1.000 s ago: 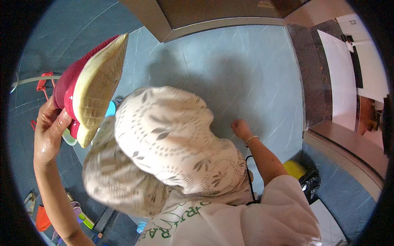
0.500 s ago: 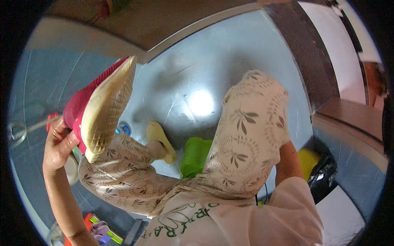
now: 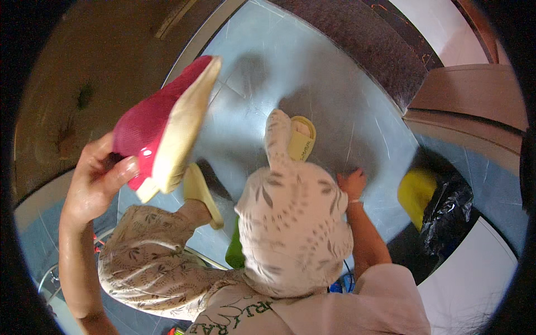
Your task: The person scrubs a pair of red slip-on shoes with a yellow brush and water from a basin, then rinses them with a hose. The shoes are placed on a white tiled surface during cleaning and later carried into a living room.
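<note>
My left hand point(image 3: 97, 178) is closed on a shoe point(image 3: 151, 125) with a dark red knit upper and a thick cream sole, gripping it at one end. Held up in the air left of my legs, the shoe has its sole turned toward the right. Wetness glistens on my left hand and forearm. Beyond my raised right knee, my right hand point(image 3: 353, 183) is low over the floor, with a thin band at its wrist. The knee covers part of it, and its fingers are too dim to read.
Yellow slippers point(image 3: 303, 139) are on my feet. A green object point(image 3: 235, 248) shows partly between my legs. At the right lie a yellow rounded item point(image 3: 417, 192) and a black plastic bag point(image 3: 449, 209), near a white panel point(image 3: 472, 285). Grey-blue floor tiles point(image 3: 240, 72) meet a raised edge point(image 3: 209, 33).
The shoe and my left hand have shifted right in the picture. My right hand, hidden before, now shows past the knee. My right foot has come into sight, and the view has turned.
</note>
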{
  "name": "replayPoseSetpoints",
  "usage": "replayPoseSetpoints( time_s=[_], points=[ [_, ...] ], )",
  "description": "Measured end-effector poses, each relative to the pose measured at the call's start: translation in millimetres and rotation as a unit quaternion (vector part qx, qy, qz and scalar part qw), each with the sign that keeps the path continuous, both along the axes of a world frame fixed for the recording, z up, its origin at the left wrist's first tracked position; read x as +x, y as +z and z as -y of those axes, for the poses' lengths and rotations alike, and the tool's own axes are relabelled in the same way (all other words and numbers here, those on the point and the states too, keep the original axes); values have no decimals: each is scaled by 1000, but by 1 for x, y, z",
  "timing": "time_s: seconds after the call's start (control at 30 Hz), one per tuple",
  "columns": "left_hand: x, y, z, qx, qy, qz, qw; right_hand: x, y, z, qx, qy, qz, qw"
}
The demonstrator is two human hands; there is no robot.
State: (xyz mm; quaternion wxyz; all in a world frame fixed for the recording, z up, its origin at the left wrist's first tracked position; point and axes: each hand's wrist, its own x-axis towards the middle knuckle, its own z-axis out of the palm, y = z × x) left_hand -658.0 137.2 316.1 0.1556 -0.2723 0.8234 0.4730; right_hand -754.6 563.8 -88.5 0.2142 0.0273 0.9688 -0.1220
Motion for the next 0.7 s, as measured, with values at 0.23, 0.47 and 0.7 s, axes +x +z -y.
replayPoseSetpoints(
  time_s=[0.23,0.47,0.7],
  points=[
    [-129,-82,13,-66,-226,-131,963,66,-29,22,27,-131,89,987],
    [-281,-167,15,-49,-323,-118,938,46,-23,32,114,-117,207,965],
    [-360,-166,-16,-21,-367,-191,910,41,-10,38,128,-147,252,948]
  ],
)
